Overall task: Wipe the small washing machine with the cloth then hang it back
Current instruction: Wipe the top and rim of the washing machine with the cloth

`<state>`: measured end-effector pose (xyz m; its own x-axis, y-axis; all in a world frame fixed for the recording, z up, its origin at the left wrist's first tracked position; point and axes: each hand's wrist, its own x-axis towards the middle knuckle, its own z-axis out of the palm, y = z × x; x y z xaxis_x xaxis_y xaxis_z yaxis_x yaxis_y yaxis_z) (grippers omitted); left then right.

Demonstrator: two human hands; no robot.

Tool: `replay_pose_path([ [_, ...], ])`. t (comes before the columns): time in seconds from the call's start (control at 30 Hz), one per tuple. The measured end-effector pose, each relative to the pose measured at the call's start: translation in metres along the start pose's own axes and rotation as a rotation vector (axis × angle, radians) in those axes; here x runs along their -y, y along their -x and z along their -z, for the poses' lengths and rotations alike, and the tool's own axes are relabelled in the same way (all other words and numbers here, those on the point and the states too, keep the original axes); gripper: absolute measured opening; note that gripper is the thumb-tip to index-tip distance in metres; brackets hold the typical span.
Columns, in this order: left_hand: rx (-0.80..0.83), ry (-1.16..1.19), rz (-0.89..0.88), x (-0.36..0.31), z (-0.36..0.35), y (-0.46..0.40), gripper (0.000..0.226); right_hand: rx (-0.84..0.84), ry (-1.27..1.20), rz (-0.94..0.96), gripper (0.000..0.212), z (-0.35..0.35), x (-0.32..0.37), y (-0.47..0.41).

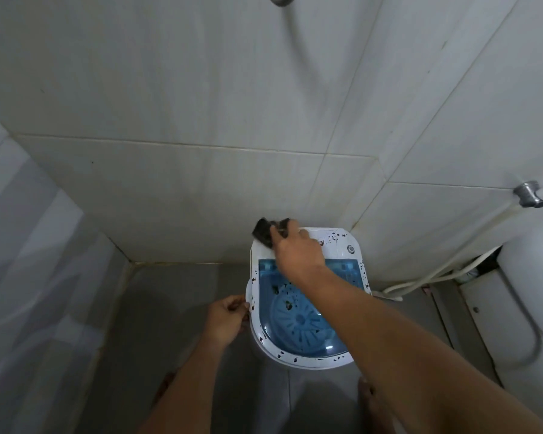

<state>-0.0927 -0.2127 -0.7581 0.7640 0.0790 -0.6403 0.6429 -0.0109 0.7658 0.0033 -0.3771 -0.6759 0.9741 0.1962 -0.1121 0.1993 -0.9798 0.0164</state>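
Observation:
A small white washing machine (342,242) with a see-through blue lid (298,321) stands on the floor against the tiled wall. Dark specks dot its white rim and lid. My right hand (298,249) presses a dark cloth (265,229) on the machine's back left corner, by the control panel. My left hand (228,317) grips the machine's left edge. A round silver knob (351,249) sits on the panel at the back right.
Pale tiled walls close in behind and to the right. A metal fitting (528,194) on the right wall feeds a white hose (436,274) running down beside the machine. A white fixture (521,308) fills the right side. Grey floor (176,308) lies left.

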Motion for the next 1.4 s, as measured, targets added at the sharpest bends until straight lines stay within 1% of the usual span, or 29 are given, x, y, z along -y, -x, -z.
replay_pose_path([
  [0.03,0.001,-0.003,0.004,0.0,0.0,-0.001,0.012,0.019,0.028,0.138,0.068,-0.006,0.002,0.009],
  [0.07,0.003,-0.005,0.005,-0.001,0.0,-0.001,0.012,0.025,0.04,0.223,0.068,-0.01,-0.004,0.013],
  [0.1,0.004,-0.007,0.004,-0.001,0.0,-0.001,0.012,0.018,0.037,0.231,0.065,-0.009,-0.013,0.011],
  [0.13,0.003,-0.01,0.001,0.0,0.0,0.0,0.013,-0.007,0.013,0.149,0.061,-0.005,-0.021,0.004],
  [0.2,-0.005,-0.02,-0.008,-0.001,0.0,0.0,0.013,-0.048,-0.086,-0.125,0.056,0.004,-0.028,-0.009],
  [0.23,-0.008,-0.026,-0.013,-0.001,-0.001,0.001,0.012,-0.043,-0.1,-0.188,0.057,0.006,-0.023,-0.01],
  [0.27,-0.008,-0.03,-0.015,-0.002,-0.001,0.001,0.012,-0.032,-0.083,-0.17,0.06,0.002,-0.016,-0.007],
  [0.3,-0.007,-0.031,-0.017,-0.003,-0.001,0.002,0.012,-0.034,-0.067,-0.08,0.065,-0.005,-0.01,0.0],
  [0.37,-0.009,-0.029,-0.018,-0.004,-0.002,0.002,0.013,-0.027,-0.011,0.172,0.069,-0.021,-0.005,0.03],
  [0.4,-0.007,-0.034,-0.016,-0.004,-0.001,0.002,0.014,-0.016,0.021,0.247,0.068,-0.024,-0.013,0.037],
  [0.43,-0.004,-0.043,-0.015,-0.004,-0.001,0.001,0.014,-0.029,0.043,0.257,0.068,-0.023,-0.023,0.034],
  [0.47,0.002,-0.05,-0.015,-0.003,-0.001,0.001,0.013,-0.045,0.046,0.188,0.067,-0.017,-0.031,0.025],
  [0.53,0.012,-0.049,-0.01,-0.001,0.0,-0.001,0.013,-0.044,-0.017,-0.051,0.062,-0.002,-0.036,0.006],
  [0.57,0.013,-0.037,-0.01,0.0,0.0,-0.001,0.013,-0.029,-0.036,-0.131,0.061,0.002,-0.03,0.002],
  [0.6,0.015,-0.024,-0.007,-0.001,0.0,-0.001,0.014,-0.01,-0.047,-0.145,0.062,0.003,-0.022,0.004],
  [0.63,0.019,-0.01,-0.002,-0.001,0.0,-0.001,0.014,0.002,-0.054,-0.103,0.065,0.0,-0.013,0.009],
  [0.7,0.035,0.01,0.003,-0.003,0.0,-0.001,0.013,0.034,-0.016,0.083,0.068,-0.01,-0.001,0.031],
  [0.73,0.047,0.021,0.002,-0.004,-0.002,0.001,0.015,0.047,0.017,0.175,0.067,-0.012,-0.003,0.04],
  [0.77,0.055,0.031,-0.001,-0.005,-0.003,0.003,0.017,0.045,0.065,0.221,0.067,-0.011,-0.009,0.041],
  [0.8,0.057,0.04,-0.009,-0.006,-0.004,0.005,0.019,0.037,0.104,0.205,0.07,-0.007,-0.017,0.035],
  [0.87,0.053,0.033,-0.017,-0.004,-0.005,0.005,0.023,0.034,0.158,0.082,0.076,0.003,-0.029,0.022],
  [0.9,0.05,0.02,-0.021,-0.003,-0.004,0.005,0.024,0.044,0.193,0.052,0.077,0.01,-0.031,0.018],
  [0.97,0.055,-0.007,-0.029,-0.001,-0.002,0.002,0.027,0.072,0.255,0.099,0.069,0.019,-0.031,0.012],
  [1.03,0.056,-0.015,-0.026,-0.001,-0.002,0.001,0.029,0.117,0.3,0.151,0.055,0.033,-0.038,-0.002],
  [1.1,0.058,-0.025,-0.036,-0.002,-0.002,0.001,0.029,0.165,0.311,0.082,0.045,0.05,-0.055,-0.021],
  [1.2,0.049,-0.012,-0.037,-0.004,-0.003,0.004,0.026,0.248,0.166,-0.106,0.041,0.054,-0.099,-0.031],
  [1.23,0.048,-0.005,-0.031,-0.005,-0.003,0.004,0.025,0.242,0.104,-0.119,0.04,0.05,-0.112,-0.024],
  [1.3,0.041,-0.003,-0.026,-0.004,-0.004,0.004,0.025,0.165,0.005,-0.138,0.042,0.034,-0.131,0.002],
  [1.4,0.049,-0.005,-0.02,-0.004,-0.004,0.003,0.025,0.015,-0.048,-0.278,0.049,0.003,-0.139,0.045],
])
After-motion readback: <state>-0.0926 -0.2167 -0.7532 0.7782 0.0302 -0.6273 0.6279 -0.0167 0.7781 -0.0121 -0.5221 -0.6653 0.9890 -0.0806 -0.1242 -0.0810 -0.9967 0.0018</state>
